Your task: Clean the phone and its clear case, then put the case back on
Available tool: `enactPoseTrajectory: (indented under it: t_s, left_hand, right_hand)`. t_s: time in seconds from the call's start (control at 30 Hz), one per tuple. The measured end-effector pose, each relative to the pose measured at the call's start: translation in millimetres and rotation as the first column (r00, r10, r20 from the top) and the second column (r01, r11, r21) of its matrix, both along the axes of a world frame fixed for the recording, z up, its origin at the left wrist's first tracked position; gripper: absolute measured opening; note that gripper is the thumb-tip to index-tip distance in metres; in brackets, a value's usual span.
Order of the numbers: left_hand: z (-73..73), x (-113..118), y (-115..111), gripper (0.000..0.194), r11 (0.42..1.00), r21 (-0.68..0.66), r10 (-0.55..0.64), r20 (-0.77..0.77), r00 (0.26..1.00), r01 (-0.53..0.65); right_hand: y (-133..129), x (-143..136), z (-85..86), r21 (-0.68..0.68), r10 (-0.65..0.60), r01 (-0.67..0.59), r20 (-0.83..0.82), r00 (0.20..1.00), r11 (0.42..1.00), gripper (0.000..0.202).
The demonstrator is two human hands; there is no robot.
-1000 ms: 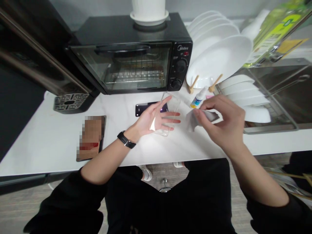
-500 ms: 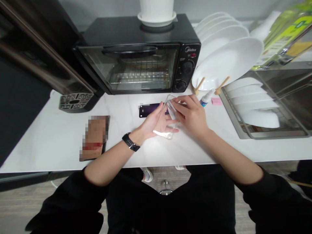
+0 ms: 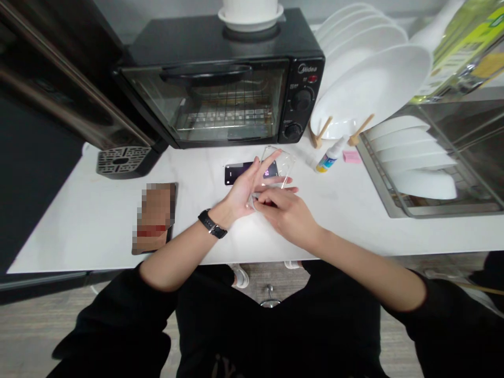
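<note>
A clear phone case (image 3: 284, 164) lies over the palm and fingers of my left hand (image 3: 246, 191), whose fingers are spread beneath it, palm up. My right hand (image 3: 289, 212) is closed in a pinch on a small whitish cloth (image 3: 255, 198), pressed to the lower end of the case. Behind my left hand, a dark phone (image 3: 235, 173) lies on the white counter with its screen lit. To the right of the case, a small spray bottle (image 3: 328, 157) with a blue and yellow label stands near a pink block (image 3: 352, 157).
A black toaster oven (image 3: 220, 100) stands at the back with a white pot on top. White plates (image 3: 374, 89) stand in a rack on the right, beside a metal basket (image 3: 397, 210) of bowls. A pixelated flat object (image 3: 153, 218) lies on the left, near a drip tray (image 3: 122, 161).
My right hand has moved from the upper part of the case down towards its lower end. The spray bottle now shows more fully. The view has shifted slightly.
</note>
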State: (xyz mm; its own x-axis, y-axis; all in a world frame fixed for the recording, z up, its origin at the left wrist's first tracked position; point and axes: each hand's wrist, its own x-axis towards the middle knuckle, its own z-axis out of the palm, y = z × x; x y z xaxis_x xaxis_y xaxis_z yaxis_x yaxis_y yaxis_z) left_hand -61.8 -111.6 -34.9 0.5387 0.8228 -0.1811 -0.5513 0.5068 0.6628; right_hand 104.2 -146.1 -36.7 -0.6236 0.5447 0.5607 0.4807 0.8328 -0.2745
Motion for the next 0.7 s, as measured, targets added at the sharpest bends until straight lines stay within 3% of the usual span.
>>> enactPoseTrajectory:
  t_s: [0.13, 0.3, 0.5, 0.7]
  left_hand:
    - [-3.0, 1, -1, 0.082, 0.999, 0.034, -0.023, -0.039, 0.999, 0.024]
    - [-2.0, 3, -1, 0.08, 0.999, 0.042, 0.017, -0.034, 0.999, -0.016]
    - [3.6, 8, -4, 0.07, 0.999, -0.006, 0.042, -0.003, 0.999, -0.042]
    - [1.1, 13, -7, 0.072, 0.999, -0.028, 0.029, -0.012, 1.0, -0.029]
  right_hand:
    - [-20, 10, -0.1, 0.108, -0.002, -0.01, 0.109, 0.994, 0.994, 0.024]
    - [-21, 26, 9.4, 0.274, -0.084, -0.003, 0.307, 0.948, 0.962, 0.024]
    - [-12, 30, 12.4, 0.223, -0.252, 0.186, 0.319, 0.914, 0.957, 0.026]
    - [31, 32, 15.4, 0.139, -0.372, 0.348, 0.224, 0.901, 0.927, 0.024]
